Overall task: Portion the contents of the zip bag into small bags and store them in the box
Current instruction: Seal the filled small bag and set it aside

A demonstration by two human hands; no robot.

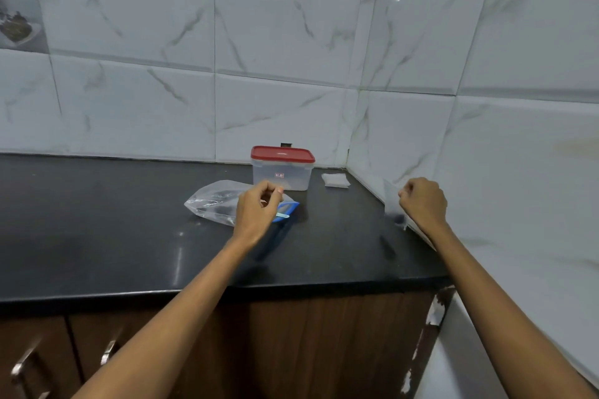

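Head view: dark tabletop (97, 220) in a tiled corner, two bare forearms reaching in. Left hand (257, 207) curled above the blue zip end of the zip bag (210, 201), fingertips pinched together as if around a small pinch of something; too small to tell what, or whether anything at all. Zip bag lying on its side just in front of the box, clear, looking nearly empty, contents not readable through the plastic. Right hand (423, 201) closed on the top edge of a small clear bag (393, 207), held up off the tabletop near the right-hand wall and hanging down from the grip. Box (282, 168) upright against the back wall, red lid on, walls translucent, no filled bags visible inside. Small stack of flat spare bags (336, 180) just right of the box, apparently unused. By the look of things, early in the job: one small bag in hand being filled or about to be, nothing yet stored, lid not yet off, stack of bags left to work through. Hard to make out: mouth of the small bag, open or closed; any fill inside it; amount left in the zip bag. Cabinet doors (81, 350) below the tabletop, partly cut off at the lower edge.
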